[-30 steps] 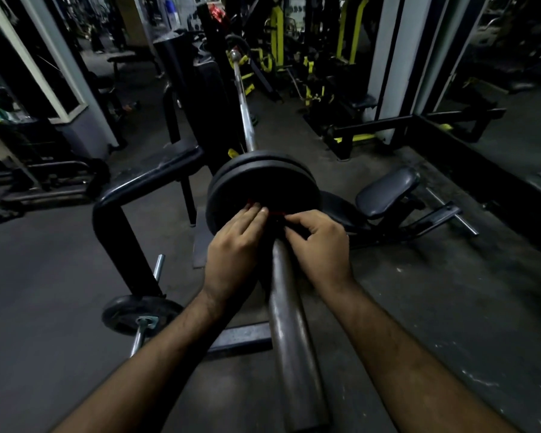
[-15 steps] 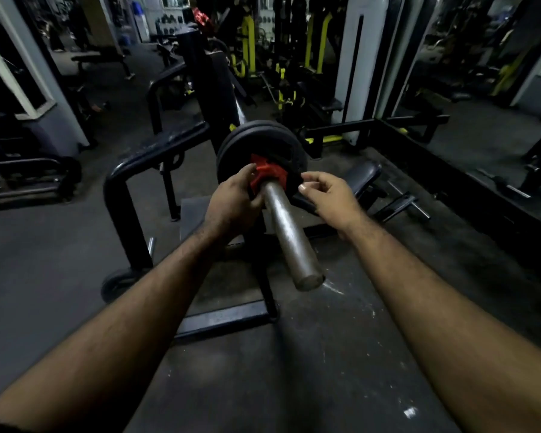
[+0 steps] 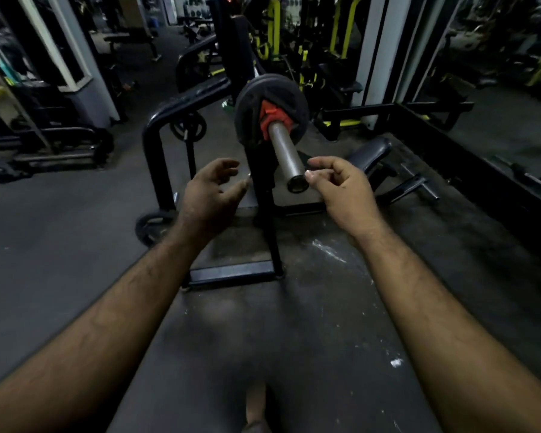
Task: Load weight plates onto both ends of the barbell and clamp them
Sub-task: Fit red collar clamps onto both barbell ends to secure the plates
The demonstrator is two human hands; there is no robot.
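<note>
The barbell's steel sleeve (image 3: pixel 284 154) points toward me from the rack. Two black weight plates (image 3: pixel 270 109) sit on it, and a red clamp (image 3: pixel 272 118) is pressed against the outer plate. My left hand (image 3: pixel 211 193) hovers left of the sleeve's end, fingers loosely spread, holding nothing. To the right of the sleeve tip is my right hand (image 3: pixel 341 189), fingers relaxed and slightly curled, empty and apart from the bar. The barbell's far end is hidden behind the plates.
A black rack frame (image 3: pixel 156 145) stands left of the bar, with a small plate (image 3: pixel 187 126) hung on it and another plate (image 3: pixel 152 225) low by the floor. A padded bench (image 3: pixel 367 154) lies to the right. Gym machines fill the background.
Both hands have let go of the red clamp and drawn back toward me, past the sleeve's end. The clamp stays against the plates. My head has moved back.
</note>
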